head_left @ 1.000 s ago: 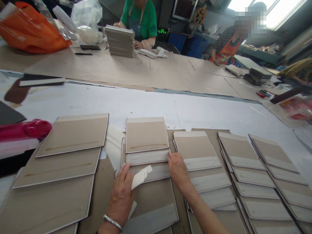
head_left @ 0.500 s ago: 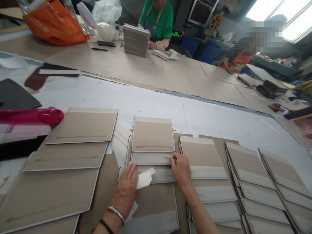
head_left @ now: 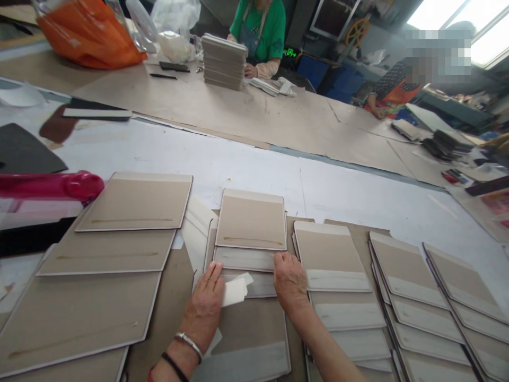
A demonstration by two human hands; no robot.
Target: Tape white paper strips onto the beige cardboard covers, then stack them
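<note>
My left hand (head_left: pixel 204 302) lies palm down at the left, its fingertips on the left end of a pale band (head_left: pixel 242 259) on a beige panel. Several white strips (head_left: pixel 234 292) stick out from under its thumb side, held by the hand. At the band's right end my right hand (head_left: pixel 290 276) is closed, fingers curled against the panel; what they pinch, if anything, is hidden. Just above both hands lies the top beige panel (head_left: pixel 252 220), with a thin brownish line near its lower edge. More overlapped panels (head_left: pixel 254 329) extend below, partly covered by my left hand and wrist.
Rows of overlapped panels lie left (head_left: pixel 131 204) and right (head_left: pixel 330 249). A pink object (head_left: pixel 55 184) is at far left. Across the table, a person in green (head_left: pixel 272 32) stands behind a panel stack (head_left: pixel 223 61); another person (head_left: pixel 392 90) works at right. An orange bag (head_left: pixel 87 34) sits back left.
My right hand has shifted slightly left along the band, and its fingers are more curled. The top panel sits slightly farther right and is a little turned. My left hand stays in place.
</note>
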